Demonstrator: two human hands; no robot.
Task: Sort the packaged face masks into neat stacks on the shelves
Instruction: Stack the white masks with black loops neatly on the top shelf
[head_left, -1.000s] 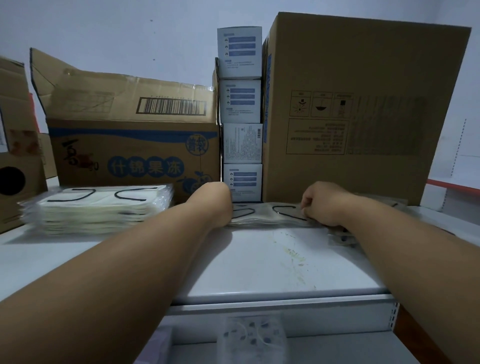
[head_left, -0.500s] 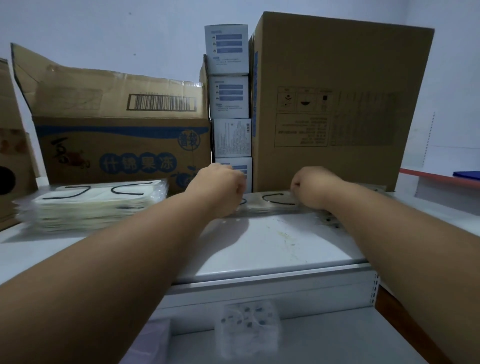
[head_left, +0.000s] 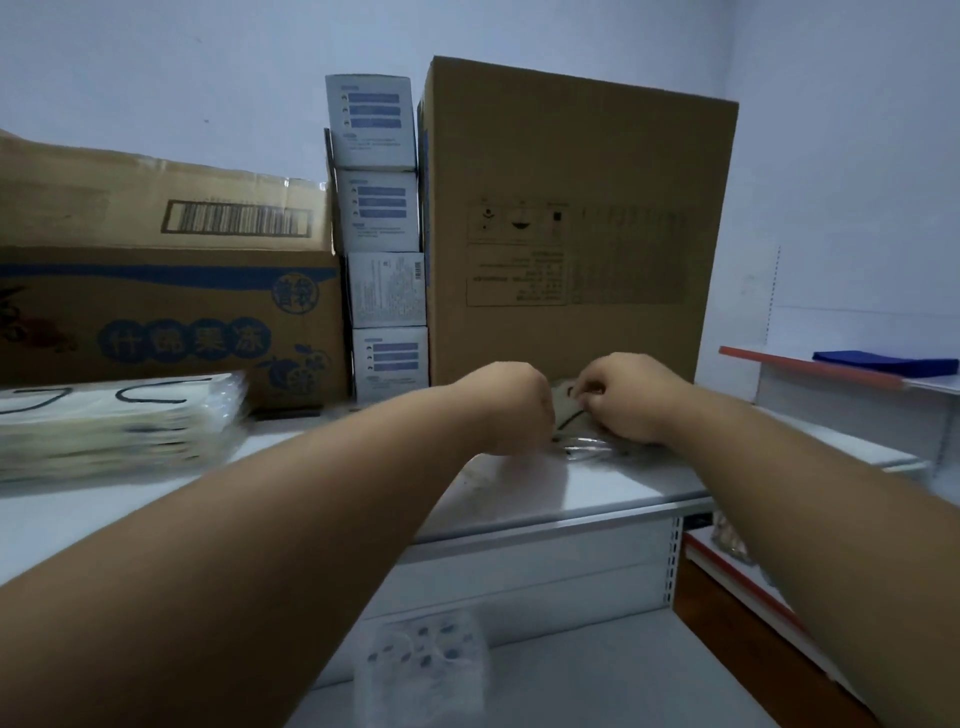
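Masks (head_left: 576, 441) in clear packets are lying on the shelf (head_left: 597, 488) before a tall carton (head_left: 576, 218); both hands, left (head_left: 511, 408) and right (head_left: 631, 397), are curling around them, now closer together than before. Another stack (head_left: 114, 423) is sitting leftward.

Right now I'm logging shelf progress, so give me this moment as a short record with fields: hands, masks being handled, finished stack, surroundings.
left hand: left hand, fingers curled, at the left end of the small mask pile; grip hidden
right hand: right hand, fingers pinching the top packet of that pile
pile location: upper shelf, in front of the tall carton
finished stack: taller mask stack, far left on the same shelf
behind: four small white boxes stacked beside the printed carton
lower shelf: one clear packet
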